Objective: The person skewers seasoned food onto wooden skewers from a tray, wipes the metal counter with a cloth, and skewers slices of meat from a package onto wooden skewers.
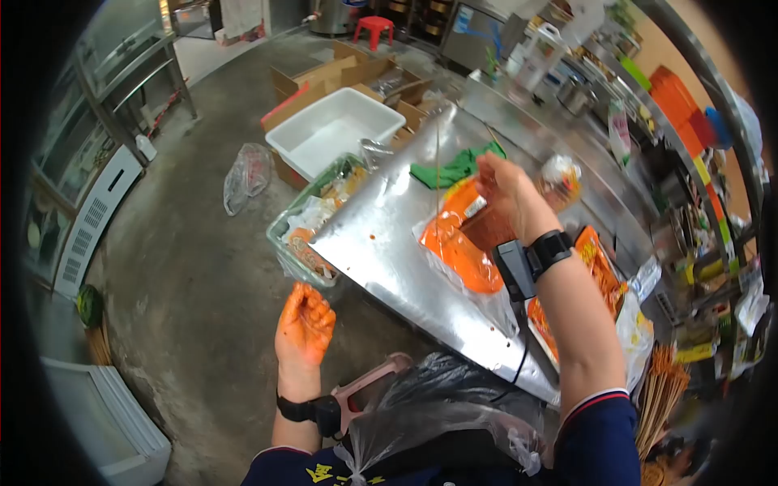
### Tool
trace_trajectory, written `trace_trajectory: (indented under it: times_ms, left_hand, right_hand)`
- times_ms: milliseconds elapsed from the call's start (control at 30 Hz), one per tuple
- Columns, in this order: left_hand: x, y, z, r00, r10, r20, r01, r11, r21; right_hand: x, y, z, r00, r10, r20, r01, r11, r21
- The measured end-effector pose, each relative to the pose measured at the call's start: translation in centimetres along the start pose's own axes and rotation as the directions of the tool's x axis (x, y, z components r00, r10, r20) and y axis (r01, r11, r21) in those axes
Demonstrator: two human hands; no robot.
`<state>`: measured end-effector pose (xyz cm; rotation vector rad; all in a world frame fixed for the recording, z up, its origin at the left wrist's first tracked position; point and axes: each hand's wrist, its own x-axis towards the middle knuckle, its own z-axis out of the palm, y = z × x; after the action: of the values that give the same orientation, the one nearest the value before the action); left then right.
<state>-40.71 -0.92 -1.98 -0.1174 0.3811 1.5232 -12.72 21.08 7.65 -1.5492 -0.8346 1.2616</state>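
My left hand (305, 326) is raised over the floor beside the table, smeared with orange sauce, its fingers curled in and nothing visible in them. My right hand (510, 193) hovers above the steel table (381, 219), fingers bent loosely apart; I see nothing held. Below it lies a clear plastic bag of orange sauce or paste (462, 255), with a brownish-red block-like thing (490, 227) partly hidden by my hand and wrist. A thin stick (438, 162) shows at the bag's far side. Just beyond my right fingers is a green cloth (454, 168).
A white tub (332, 134) rests on cardboard boxes left of the table, near a green crate (284, 223) of bagged items. A tray of orange food (596, 267) sits right of my forearm. Bundled wooden skewers (660, 393) stand at lower right. A red stool (374, 30) is far back.
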Motion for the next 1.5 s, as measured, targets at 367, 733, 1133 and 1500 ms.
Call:
trace_trajectory:
  times_ms: [367,733,1133,1500]
  left_hand:
    - [-1.9,3.2,-3.4,0.957,0.156,-0.244,-0.135,0.986,0.1]
    - [-1.7,1.7,-3.0,0.97,0.102,-0.221,-0.08,0.991,0.107]
    - [0.5,-2.7,2.1,0.998,-0.008,-0.062,0.025,0.963,0.269]
    - [7.4,-5.3,8.7,0.901,-0.274,0.335,0.145,0.921,0.363]
  right_hand:
    - [10.3,4.0,1.3,0.99,0.105,-0.099,-0.142,0.832,-0.536]
    - [16.2,-2.4,-5.1,0.984,0.014,-0.18,0.018,0.985,0.173]
    - [-7.9,-21.3,-20.6,0.373,-0.869,0.325,0.768,0.486,0.418]
    - [-40.2,-10.3,-34.1,0.022,-0.865,-0.501,0.883,0.252,-0.396]
